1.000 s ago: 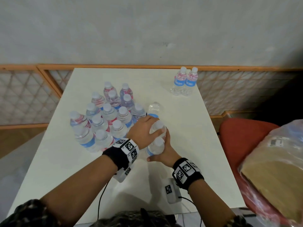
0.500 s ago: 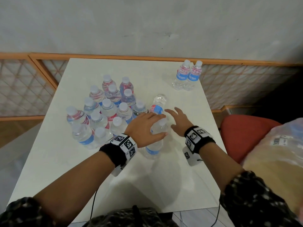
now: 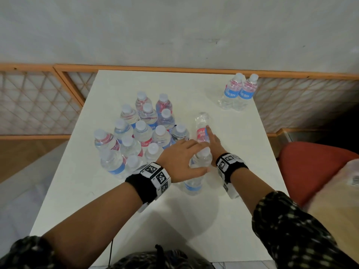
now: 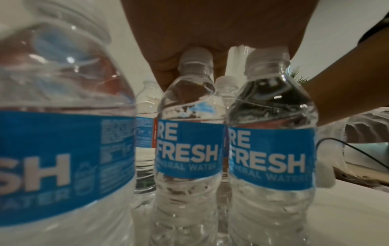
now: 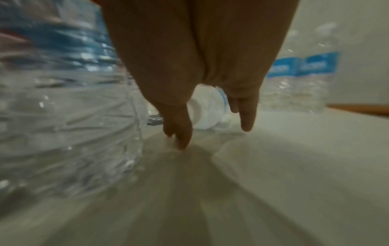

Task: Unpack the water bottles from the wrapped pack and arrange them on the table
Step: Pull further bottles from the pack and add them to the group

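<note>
A plain pale wall (image 3: 174, 26) rises behind orange-framed lattice panels (image 3: 29, 101); a white table (image 3: 194, 220) stands before them, seemingly a red chair (image 3: 310, 167) beside it.

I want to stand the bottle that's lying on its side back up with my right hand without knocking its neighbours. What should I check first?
1. Every bottle standing: not ok, the lying bottle is on its side beside the cluster.
2. Right hand ready: ok, fingers straight, reaching over its label.
3. Contact made: cannot tell, the wrist view is blurred.
4. Its cap on: ok.
5. Upright bottle steadied: ok, the left hand holds its top.
</note>
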